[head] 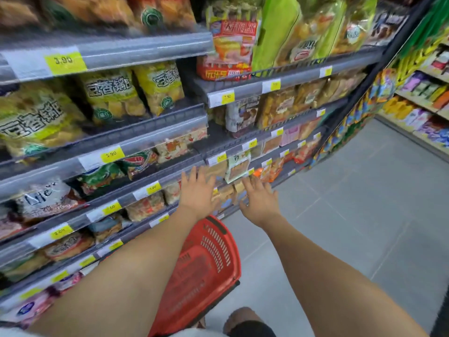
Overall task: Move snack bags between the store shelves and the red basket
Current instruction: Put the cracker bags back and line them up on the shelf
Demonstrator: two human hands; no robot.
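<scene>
Both my arms stretch toward the lower store shelves. My left hand (pixel 198 193) has its fingers spread in front of tan snack bags (pixel 229 193) on a low shelf. My right hand (pixel 260 199) is also spread, just right of those bags, and holds nothing. Whether either hand touches a bag I cannot tell. The red basket (pixel 206 261) stands on the floor below my arms, against the shelf base; its slotted wall faces me and I see no bags inside it.
Grey shelves (pixel 145 132) with yellow price tags run along the left, packed with green, yellow and orange snack bags. Grey tiled floor (pixel 352 203) opens to the right. Another stocked shelf unit (pixel 422 113) stands far right. My foot (pixel 245 319) shows below.
</scene>
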